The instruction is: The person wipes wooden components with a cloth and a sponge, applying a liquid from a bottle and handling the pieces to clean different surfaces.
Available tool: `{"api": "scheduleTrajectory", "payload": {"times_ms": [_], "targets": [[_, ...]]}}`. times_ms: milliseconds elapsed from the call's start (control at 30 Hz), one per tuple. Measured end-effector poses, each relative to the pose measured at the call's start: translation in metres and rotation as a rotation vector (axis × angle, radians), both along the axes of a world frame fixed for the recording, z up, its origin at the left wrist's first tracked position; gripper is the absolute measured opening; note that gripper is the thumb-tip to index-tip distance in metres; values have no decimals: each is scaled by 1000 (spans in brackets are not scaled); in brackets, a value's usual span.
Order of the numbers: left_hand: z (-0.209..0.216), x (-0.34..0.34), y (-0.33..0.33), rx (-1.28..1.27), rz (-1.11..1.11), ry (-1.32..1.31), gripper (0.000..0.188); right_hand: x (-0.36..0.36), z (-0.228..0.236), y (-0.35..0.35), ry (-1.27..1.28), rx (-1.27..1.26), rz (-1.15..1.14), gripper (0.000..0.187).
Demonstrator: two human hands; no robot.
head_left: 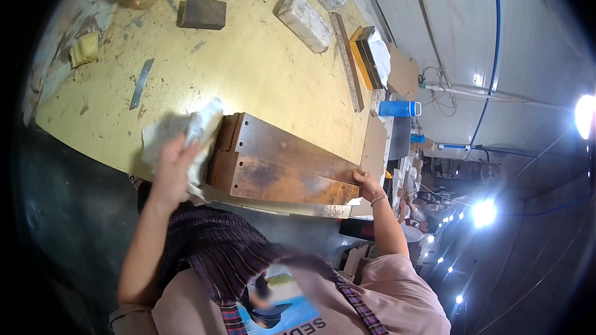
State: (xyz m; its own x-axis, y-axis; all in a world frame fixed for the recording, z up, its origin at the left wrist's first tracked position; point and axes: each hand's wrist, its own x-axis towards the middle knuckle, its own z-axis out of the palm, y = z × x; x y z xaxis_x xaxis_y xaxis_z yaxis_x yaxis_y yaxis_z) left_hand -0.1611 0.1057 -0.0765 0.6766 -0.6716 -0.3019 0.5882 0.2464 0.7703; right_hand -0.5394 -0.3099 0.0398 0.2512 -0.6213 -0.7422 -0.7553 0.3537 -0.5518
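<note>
A long brown wooden box-like piece (288, 164), with dark round holes along its near-left end, lies at the front edge of the yellow table. My left hand (176, 164) is closed on a crumpled white cloth (202, 130), beside the left end of the wood; the hand and cloth are a little blurred. At the right end of the piece, my right hand (368, 185) grips its edge, with the thumb on the top face and the other fingers partly hidden.
On the worn yellow table (248, 74) are a dark block (203, 13), a metal strip (142, 84), two whitish blocks (304, 22), a long wooden strip (346, 62) and a yellow sponge-like piece (84, 49). A blue bottle (397, 108) stands beyond the right side. Another person (415, 226) is farther right.
</note>
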Motion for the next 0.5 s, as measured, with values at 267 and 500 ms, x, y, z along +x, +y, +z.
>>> {"api": "scheduleTrajectory", "payload": {"times_ms": [267, 500], "targets": [[1, -18, -8, 233, -96, -410, 32, -9, -7, -12, -14, -1, 34, 47], [3, -13, -13, 293, 33, -940, 33, -12, -4, -18, 51, 20, 3, 51]]}}
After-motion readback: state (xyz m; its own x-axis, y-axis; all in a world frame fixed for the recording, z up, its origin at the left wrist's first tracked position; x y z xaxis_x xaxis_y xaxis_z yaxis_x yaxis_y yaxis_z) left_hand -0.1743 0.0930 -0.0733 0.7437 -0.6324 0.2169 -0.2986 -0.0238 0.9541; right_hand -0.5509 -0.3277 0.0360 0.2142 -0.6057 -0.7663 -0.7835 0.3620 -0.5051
